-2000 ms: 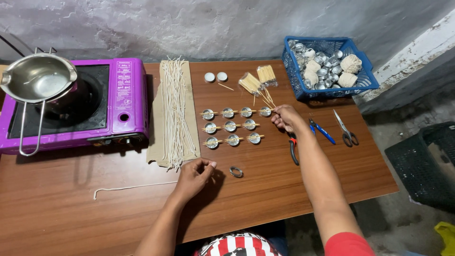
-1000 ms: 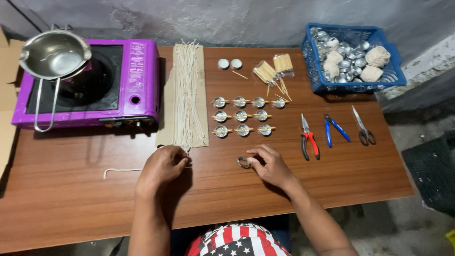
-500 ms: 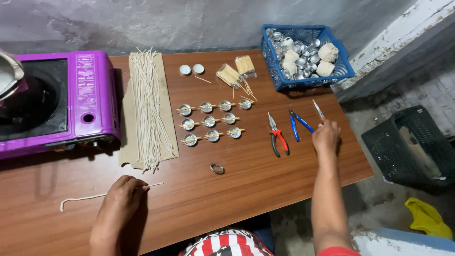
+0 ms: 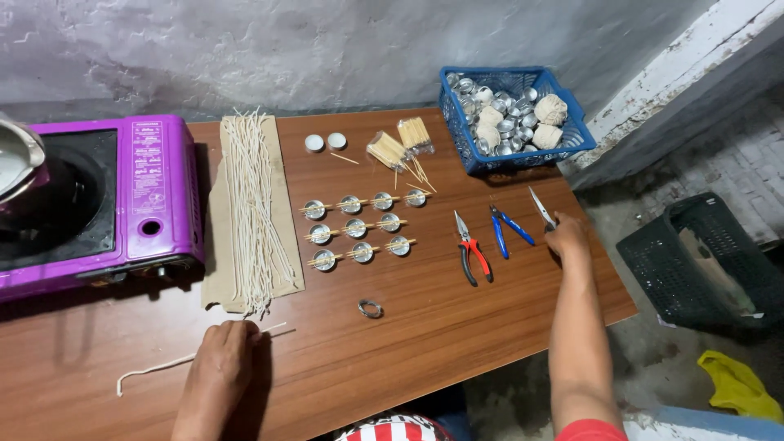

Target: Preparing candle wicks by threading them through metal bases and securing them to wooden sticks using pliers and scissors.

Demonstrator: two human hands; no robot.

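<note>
The right hand point(image 4: 566, 235) is at the far right of the desk point(image 4: 457, 327) and its fingers are closed around the handles of the scissors point(image 4: 541, 207), whose blades point away toward the blue basket point(image 4: 572, 135). The left hand point(image 4: 222, 367) lies flat and pressed on a white string point(image 4: 155, 369) near the front edge, with the fingers together over it; one short end of the string shows just beyond the fingertips. To do this well, I think the left hand should keep the string firm on the desk so it does not roll, and the right hand should lift the scissors with the blades shut and turned away from the body. Beside the scissors lie blue pliers point(image 4: 508, 229) and red pliers point(image 4: 471, 256), so the lift should go straight up so as not to push them. The rows of small metal cups point(image 4: 355, 229) with sticks across them stand in the middle and should not be touched.
</note>
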